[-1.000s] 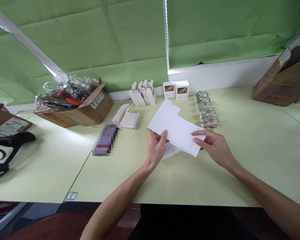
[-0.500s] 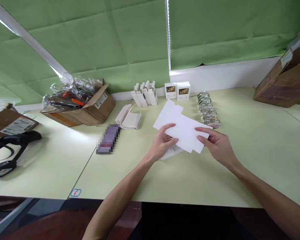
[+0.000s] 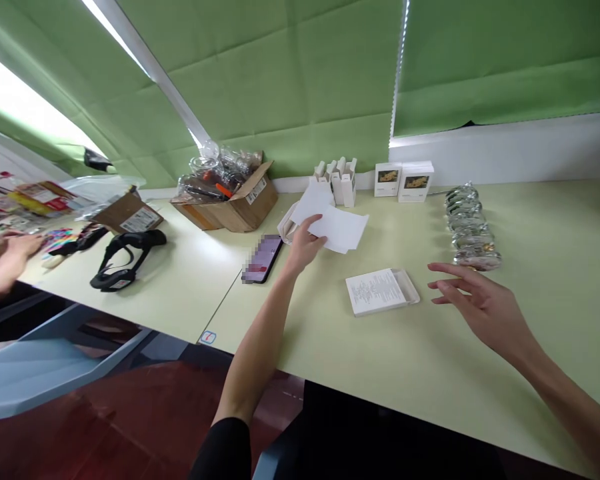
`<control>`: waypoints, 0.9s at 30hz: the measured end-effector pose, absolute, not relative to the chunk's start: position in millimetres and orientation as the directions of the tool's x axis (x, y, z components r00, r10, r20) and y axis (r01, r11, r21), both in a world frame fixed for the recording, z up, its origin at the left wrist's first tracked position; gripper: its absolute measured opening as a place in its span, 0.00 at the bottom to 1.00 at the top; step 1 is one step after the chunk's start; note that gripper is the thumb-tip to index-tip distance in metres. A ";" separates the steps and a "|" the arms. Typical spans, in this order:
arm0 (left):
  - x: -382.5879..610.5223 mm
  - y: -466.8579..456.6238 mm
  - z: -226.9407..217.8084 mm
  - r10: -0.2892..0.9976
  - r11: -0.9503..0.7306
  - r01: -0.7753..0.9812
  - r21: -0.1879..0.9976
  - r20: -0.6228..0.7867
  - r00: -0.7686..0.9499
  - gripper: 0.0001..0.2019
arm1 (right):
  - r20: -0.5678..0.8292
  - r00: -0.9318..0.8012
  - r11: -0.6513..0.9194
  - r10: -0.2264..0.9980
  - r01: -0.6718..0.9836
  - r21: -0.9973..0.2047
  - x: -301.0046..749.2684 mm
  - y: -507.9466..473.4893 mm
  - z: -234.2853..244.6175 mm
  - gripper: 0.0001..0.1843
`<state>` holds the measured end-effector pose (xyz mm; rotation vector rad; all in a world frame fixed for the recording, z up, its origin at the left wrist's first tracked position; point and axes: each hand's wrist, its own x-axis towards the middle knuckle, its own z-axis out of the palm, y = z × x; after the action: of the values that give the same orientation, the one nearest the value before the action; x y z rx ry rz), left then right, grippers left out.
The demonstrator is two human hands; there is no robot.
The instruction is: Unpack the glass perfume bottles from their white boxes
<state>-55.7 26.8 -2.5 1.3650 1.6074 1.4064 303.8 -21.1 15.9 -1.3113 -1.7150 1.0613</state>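
Observation:
My left hand (image 3: pixel 306 247) pinches several sheets of white paper (image 3: pixel 344 228) between thumb and fingers. The sheets hang over part of a cream cloth pouch (image 3: pixel 287 225), which they mostly hide. My right hand (image 3: pixel 480 310) hovers above the table with its fingers apart and nothing in them. To the left of that hand lies a flat white box (image 3: pixel 377 293) with printed text on top and an open flap at its right end. A row of wrapped silvery packets (image 3: pixel 473 227) is behind my right hand.
Behind the papers stand several narrow white boxes (image 3: pixel 347 187) and two white boxes with pictures (image 3: pixel 415 181). A phone (image 3: pixel 264 259) lies left of my left hand. Farther left are a filled cardboard box (image 3: pixel 250 207), a black headset (image 3: pixel 130 257) and another person's hand (image 3: pixel 24 245).
My right hand has let go of the papers and opened. My left hand has carried them left toward the pouch, uncovering the flat white box. The view has turned left.

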 end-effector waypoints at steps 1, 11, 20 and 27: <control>-69.1 30.1 -3.4 0.925 -0.072 0.322 0.944 0.184 -0.333 0.32 | 0.059 -0.221 0.145 0.973 0.397 -0.906 304.6 -20.7 15.3 0.25; -122.8 33.8 11.7 0.802 0.036 0.736 0.676 0.420 -0.425 0.32 | 0.118 -0.260 0.225 0.958 0.432 -0.873 307.0 -19.9 20.8 0.24; -133.4 30.1 17.8 0.756 0.157 0.844 0.513 0.488 -0.437 0.27 | 0.115 -0.283 0.232 0.952 0.428 -0.873 303.8 -21.8 24.0 0.25; -142.9 34.8 8.8 0.773 0.198 0.903 0.381 0.505 -0.383 0.23 | 0.111 -0.326 0.259 0.939 0.458 -0.850 304.5 -22.4 26.3 0.23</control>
<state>-142.9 34.8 8.8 1.8353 2.5797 1.0775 304.5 -22.4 26.3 -1.2645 -1.9007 0.9747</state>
